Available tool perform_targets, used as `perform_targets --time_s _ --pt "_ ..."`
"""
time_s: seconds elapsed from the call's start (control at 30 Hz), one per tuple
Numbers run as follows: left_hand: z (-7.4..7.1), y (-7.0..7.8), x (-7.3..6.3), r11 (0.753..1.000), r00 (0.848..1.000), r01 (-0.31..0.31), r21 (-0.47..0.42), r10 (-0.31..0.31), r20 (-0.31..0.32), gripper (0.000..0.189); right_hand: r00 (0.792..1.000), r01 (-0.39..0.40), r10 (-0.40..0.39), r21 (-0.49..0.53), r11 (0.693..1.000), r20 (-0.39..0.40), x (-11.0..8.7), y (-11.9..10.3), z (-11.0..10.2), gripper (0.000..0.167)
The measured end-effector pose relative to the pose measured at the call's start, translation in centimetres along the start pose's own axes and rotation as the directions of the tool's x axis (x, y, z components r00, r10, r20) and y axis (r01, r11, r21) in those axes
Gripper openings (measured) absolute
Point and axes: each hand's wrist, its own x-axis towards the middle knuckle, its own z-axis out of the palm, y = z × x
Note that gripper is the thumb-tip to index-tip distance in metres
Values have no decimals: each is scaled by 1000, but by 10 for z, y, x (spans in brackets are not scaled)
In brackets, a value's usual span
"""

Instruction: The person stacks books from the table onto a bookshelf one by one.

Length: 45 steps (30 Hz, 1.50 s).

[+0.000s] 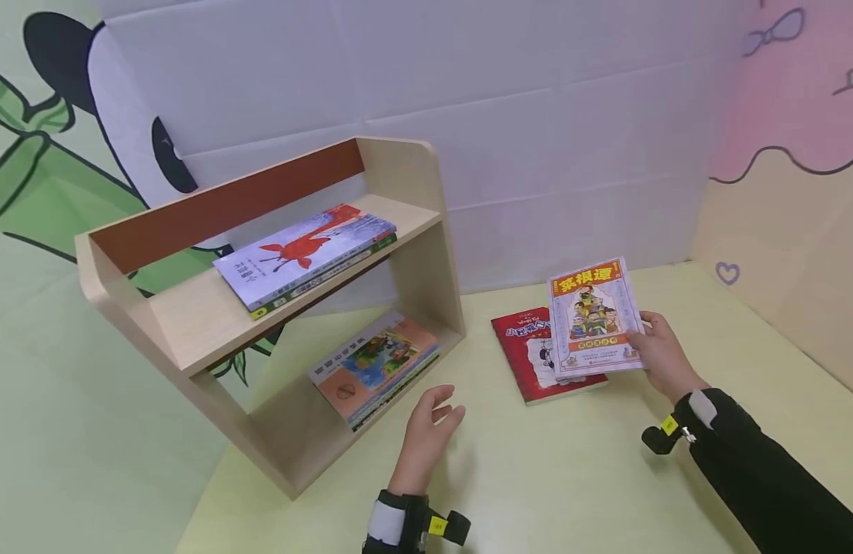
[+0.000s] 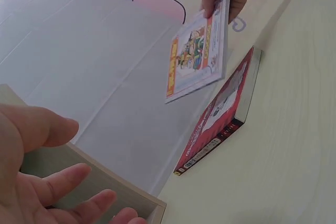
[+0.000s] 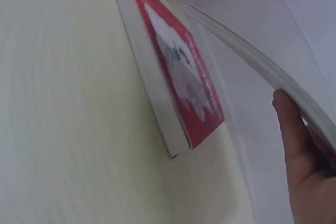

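Note:
My right hand [image 1: 665,354] pinches a white book with a yellow-and-orange title and cartoon figures [image 1: 594,317] by its right edge. In the left wrist view that book [image 2: 194,51] is lifted off the table, above a red book [image 2: 226,103]. The red book [image 1: 520,362] lies flat on the table, partly covered by the white one in the head view. Its pale page edge [image 3: 152,82] shows in the right wrist view. Near the front of the shelf my left hand [image 1: 429,438] hovers with fingers relaxed and bent a little, holding nothing.
A two-tier wooden shelf [image 1: 416,169] stands at the left, angled. Its upper board carries a small stack topped by a blue-and-white book [image 1: 305,250]; its lower board carries a stack topped by an orange-and-grey book [image 1: 374,362]. Behind the pale table [image 1: 537,477] rises a printed wall sheet [image 1: 572,154].

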Motion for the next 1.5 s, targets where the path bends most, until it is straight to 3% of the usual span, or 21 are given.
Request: perform_targets --time_s 0.1,0.23,0.37,0.53,0.63,0.8,0.97,1.13,1.2,1.27,1.33,1.4,1.5 --pt "0 -1 1 1000 1000 0 -7 0 -5 45 995 52 -52 4 999 86 -13 -9 1 54" --pt "1 -1 2 1000 1000 -7 -28 7 -10 45 966 116 -129 67 991 225 -28 -21 4 31" --pt "2 2 3 999 1000 2 -41 -3 -26 47 918 153 -168 70 986 358 -38 -30 9 26" --pt "4 4 7 999 997 0 -42 -3 -80 47 835 255 -216 -7 967 506 -46 -33 13 28" --pt "5 4 10 999 993 -20 -42 15 -114 48 791 308 -229 -46 950 567 -52 -37 18 30" --pt "5 8 16 995 989 -77 -63 68 -133 53 743 390 -240 -113 914 625 -62 -47 32 36" --pt "5 12 17 989 986 -145 -41 142 -86 52 708 467 -235 -192 863 666 -73 -54 43 37" --pt "7 14 14 981 980 -194 23 192 46 49 643 552 -253 -208 807 723 -83 -59 51 35" --pt "8 14 12 980 978 -194 34 191 89 47 627 573 -253 -217 790 737 -85 -61 53 34" --pt "9 15 11 982 977 -187 33 182 110 44 623 593 -259 -230 772 738 -86 -62 55 33" --pt "10 14 11 982 978 -185 32 180 107 41 636 601 -269 -245 761 723 -86 -62 56 33" --pt "9 14 10 981 978 -191 23 188 89 38 670 592 -277 -270 760 689 -84 -62 56 33" --pt "8 14 9 980 979 -199 2 198 38 37 742 554 -301 -294 779 600 -81 -59 55 32"
